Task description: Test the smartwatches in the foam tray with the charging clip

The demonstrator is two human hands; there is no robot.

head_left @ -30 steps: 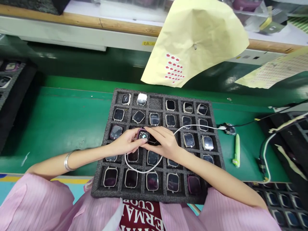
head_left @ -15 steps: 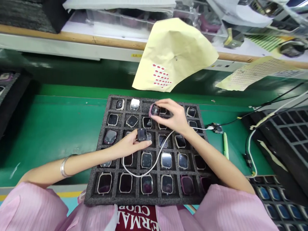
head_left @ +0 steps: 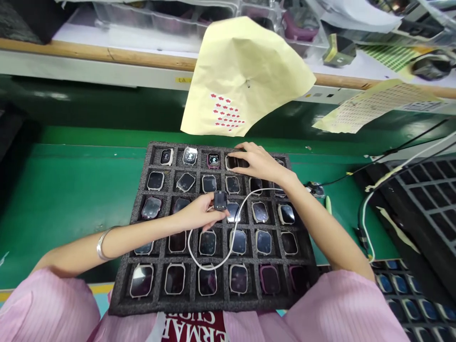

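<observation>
Clock directions are taken from the middle of the black foam tray (head_left: 158, 306), with 12 pointing away from the person. The tray lies on the green surface (head_left: 71, 190), its near edge close to the person's shirt (head_left: 194, 327), and its square compartments hold smartwatches.

The left hand (head_left: 204, 211) is over the middle of the tray, pinching a small dark square module (head_left: 220, 200) between thumb and fingers, its flat face up. A white cable (head_left: 213, 269) loops from beside this hand over the watches at 6 o'clock, then swings up toward 2 o'clock and reaches the right forearm.

The right hand (head_left: 258, 164) is at the tray's far row, near 1 o'clock, thumb and fingers parted around a pale-framed watch (head_left: 232, 163) in its compartment. Whether the fingers grip it cannot be told. In the next compartment toward 11 o'clock, a purple-framed watch (head_left: 213, 160) lies face up with its screen lit.

A silver bracelet (head_left: 101, 244) circles the left wrist at 9 o'clock. Between 2 and 3 o'clock, just beyond the right forearm, a small dark device (head_left: 316, 189) rests on the surface near a light green object (head_left: 328, 205), which the arm partly hides. At 12 o'clock, a yellow sheet (head_left: 249, 71) with red arrows hangs from the shelf edge (head_left: 149, 55); another printed yellow sheet (head_left: 359, 107) hangs at 2 o'clock. Between 3 and 4 o'clock, more watches (head_left: 413, 308) lie in rows.
</observation>
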